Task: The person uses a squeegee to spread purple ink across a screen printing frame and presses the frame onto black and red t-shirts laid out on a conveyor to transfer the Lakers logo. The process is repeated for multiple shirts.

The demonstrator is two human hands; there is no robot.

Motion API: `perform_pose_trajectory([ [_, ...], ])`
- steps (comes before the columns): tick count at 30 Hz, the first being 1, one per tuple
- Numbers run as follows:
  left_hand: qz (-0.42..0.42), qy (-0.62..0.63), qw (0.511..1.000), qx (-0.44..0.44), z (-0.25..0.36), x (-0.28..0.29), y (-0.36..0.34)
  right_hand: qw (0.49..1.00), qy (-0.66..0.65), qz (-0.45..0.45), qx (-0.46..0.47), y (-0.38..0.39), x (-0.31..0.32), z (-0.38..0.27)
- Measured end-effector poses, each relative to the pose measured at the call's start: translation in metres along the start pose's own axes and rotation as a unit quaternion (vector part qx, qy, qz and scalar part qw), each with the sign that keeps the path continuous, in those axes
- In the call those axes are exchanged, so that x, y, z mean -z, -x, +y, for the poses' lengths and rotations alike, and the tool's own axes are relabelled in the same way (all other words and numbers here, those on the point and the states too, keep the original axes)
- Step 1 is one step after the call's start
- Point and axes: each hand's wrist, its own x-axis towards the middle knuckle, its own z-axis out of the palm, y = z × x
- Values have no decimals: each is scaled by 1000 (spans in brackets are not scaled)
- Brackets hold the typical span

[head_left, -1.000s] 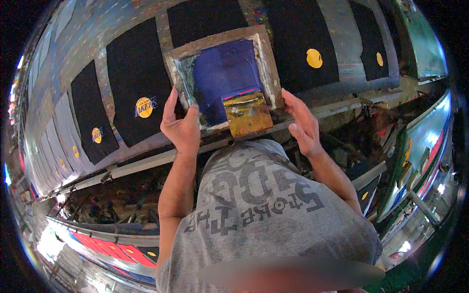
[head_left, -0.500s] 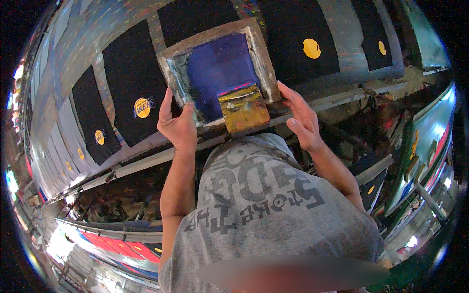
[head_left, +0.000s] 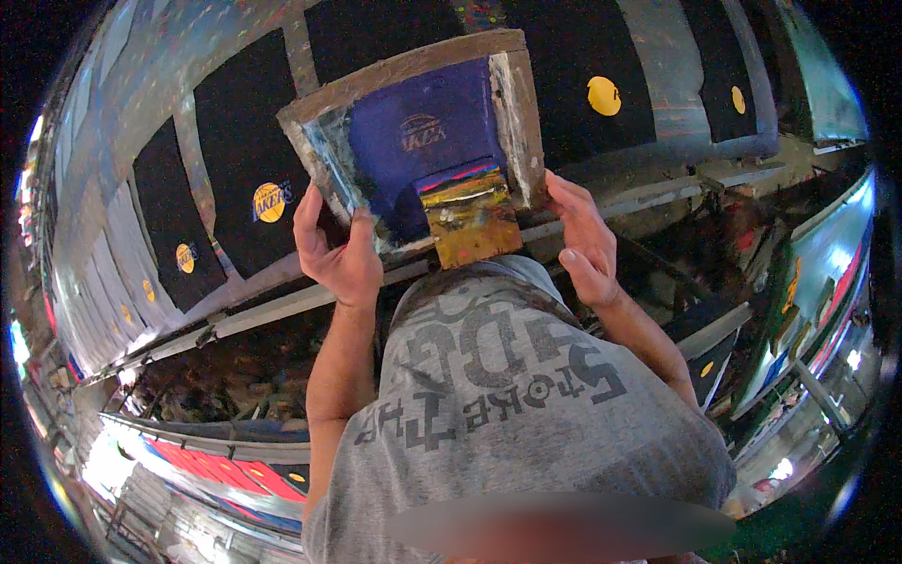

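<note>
A wooden screen-printing frame [head_left: 404,68] with purple ink on its mesh is tilted between both hands, a faint design showing through the middle. A squeegee [head_left: 474,226], its board stained yellow, rests inside along the near side. My left hand [head_left: 334,249] grips the frame's left side, thumb on the inner edge. My right hand [head_left: 587,244] holds the right side with its fingertips at the near corner, thumb apart from the frame. Beneath and beyond the frame are black fabric panels [head_left: 244,122].
The long printing table [head_left: 169,235] carries dark panels with yellow round prints [head_left: 604,94]. Its rail [head_left: 216,331] runs along my body in the grey shirt. At right stands another slanted table [head_left: 817,282] with coloured pieces; at lower left, a row of red panels [head_left: 216,475].
The frame has tilted and its far edge has risen, the left corner swinging out to the left. A faint design now shows in the purple mesh. Both hands moved with it.
</note>
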Motion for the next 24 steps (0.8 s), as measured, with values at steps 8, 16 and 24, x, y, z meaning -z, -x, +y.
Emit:
perform_pose_trajectory([
  [8, 5, 8, 997, -77, -5, -5, -3, 1000, 5, 8, 7, 0, -1, 2],
  [16, -22, -3, 995, 102, 0, -11, -15, 998, 41, 2, -42, -10, 3, -3],
  [24, -14, 45, 988, 149, -1, -13, -16, 998, 27, 6, -49, -9, 4, -2],
])
